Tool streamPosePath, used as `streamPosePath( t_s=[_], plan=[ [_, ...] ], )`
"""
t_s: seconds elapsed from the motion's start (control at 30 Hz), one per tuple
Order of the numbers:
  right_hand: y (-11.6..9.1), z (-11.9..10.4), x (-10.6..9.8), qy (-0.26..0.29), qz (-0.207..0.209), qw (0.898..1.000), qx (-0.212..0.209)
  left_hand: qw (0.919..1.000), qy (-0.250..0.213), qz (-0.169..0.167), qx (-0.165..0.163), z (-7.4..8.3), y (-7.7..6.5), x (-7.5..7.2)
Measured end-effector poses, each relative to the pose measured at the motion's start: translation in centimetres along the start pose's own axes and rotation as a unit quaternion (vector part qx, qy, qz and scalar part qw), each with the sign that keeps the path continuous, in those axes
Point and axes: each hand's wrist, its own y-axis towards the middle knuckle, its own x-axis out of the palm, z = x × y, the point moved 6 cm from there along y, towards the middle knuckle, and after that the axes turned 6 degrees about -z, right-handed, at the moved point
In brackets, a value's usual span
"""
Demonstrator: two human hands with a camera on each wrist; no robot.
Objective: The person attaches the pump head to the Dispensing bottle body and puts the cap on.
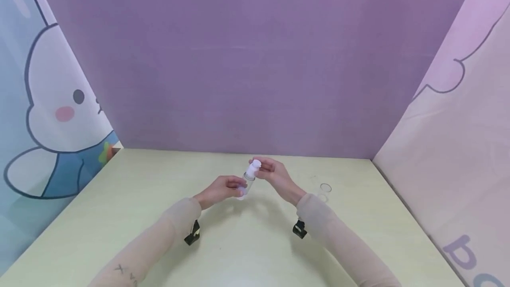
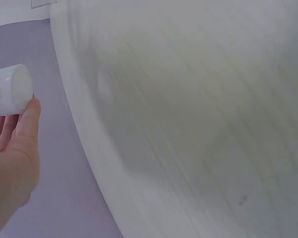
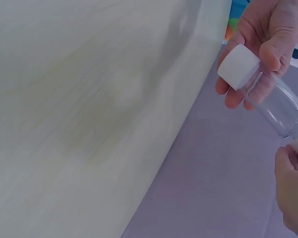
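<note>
A small clear bottle (image 3: 280, 109) with a white base (image 3: 238, 67) and a white top (image 1: 253, 169) is held tilted above the table, between both hands. The left hand (image 1: 223, 191) grips it low down, with thumb and fingers around the clear body just above the base. At the upper end, the right hand (image 1: 279, 178) holds the white top between thumb and fingers. In the left wrist view the base (image 2: 15, 91) faces the camera at the left edge. The right wrist view cuts off the top, beside the right hand (image 3: 293, 196).
A thin dark-edged ring (image 1: 326, 188), with faint clear outlines around it, lies on the pale table (image 1: 239, 260) right of the right hand. A purple panel (image 1: 255, 65) stands behind the table, and printed cloths (image 1: 458, 154) hang at both sides.
</note>
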Motion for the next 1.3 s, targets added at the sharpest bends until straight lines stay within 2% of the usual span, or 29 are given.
streamPosePath(
  t_s=[0.2,0.4,0.5,0.8,1.1,1.3],
  plan=[
    [-0.1,-0.1,-0.1,-0.007,0.002,1.000,-0.013,0.9999,-0.003,-0.008,0.009,0.5,0.0,0.4],
    [-0.1,-0.3,-0.3,-0.042,0.017,0.999,-0.020,1.0000,-0.001,-0.008,-0.001,0.7,0.1,0.6],
    [-0.1,-0.2,-0.4,-0.053,0.032,0.998,-0.013,1.0000,-0.006,-0.004,-0.005,0.6,0.2,0.6],
    [-0.2,0.8,-0.2,-0.014,0.059,0.998,0.020,0.9997,-0.006,0.003,-0.023,0.0,-0.2,0.6],
    [0.1,0.9,-0.7,-0.047,0.073,0.996,0.030,0.9999,-0.010,-0.006,-0.004,0.3,-0.2,0.5],
    [0.0,1.1,-0.6,-0.043,0.073,0.995,0.044,0.9999,-0.004,-0.001,-0.014,0.2,0.0,0.7]
  ],
)
